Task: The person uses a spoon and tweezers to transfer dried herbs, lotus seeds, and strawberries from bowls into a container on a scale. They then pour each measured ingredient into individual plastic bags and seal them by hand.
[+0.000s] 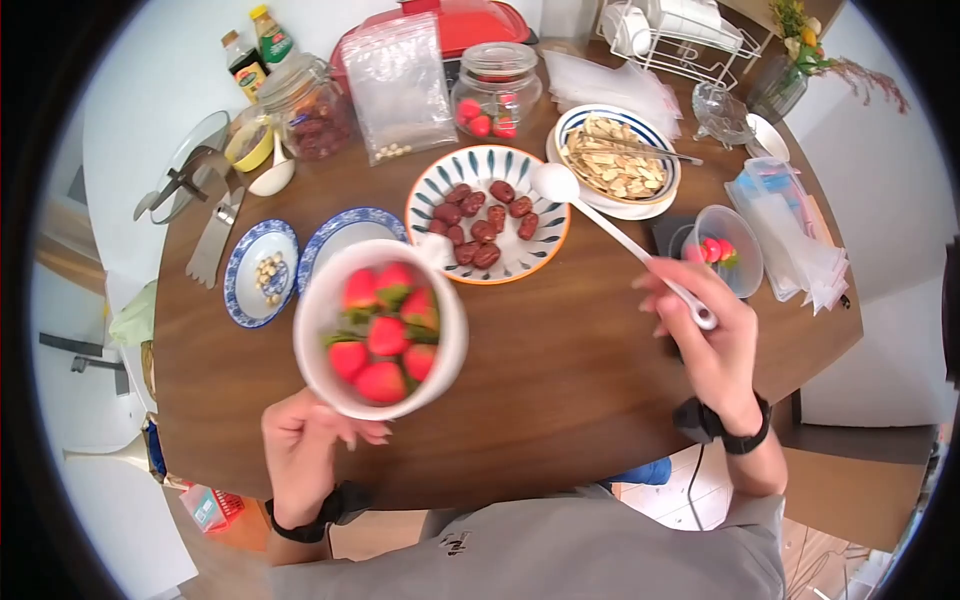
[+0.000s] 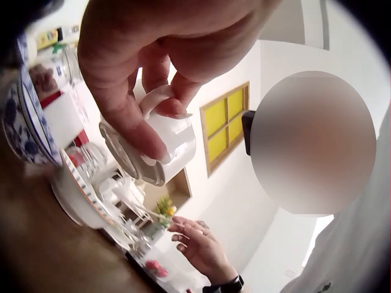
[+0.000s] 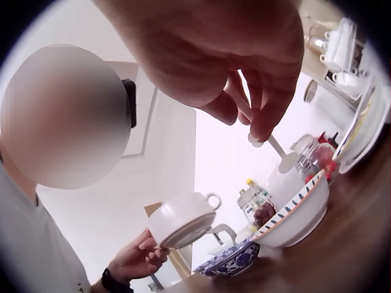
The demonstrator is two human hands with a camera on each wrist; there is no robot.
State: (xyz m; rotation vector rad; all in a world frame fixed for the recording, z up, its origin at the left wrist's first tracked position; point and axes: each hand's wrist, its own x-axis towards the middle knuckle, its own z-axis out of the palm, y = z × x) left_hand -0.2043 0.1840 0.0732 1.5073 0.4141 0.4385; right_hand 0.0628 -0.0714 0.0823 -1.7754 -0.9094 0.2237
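My left hand grips a white two-handled cup by one handle, above the table's front left. Several strawberries with green leaves fill the cup, whose opening faces the head camera. Close up in the left wrist view, fingers curl through the handle of the cup. My right hand pinches the long handle of a white spoon. Its bowl is over the right rim of a patterned plate of red dates. The right wrist view shows the spoon pointing away from the fingers.
Two blue-rimmed dishes stand left of the date plate. A bowl of pale slices and a clear cup with red pieces stand right. Glass jars, a zip bag and a red appliance are behind.
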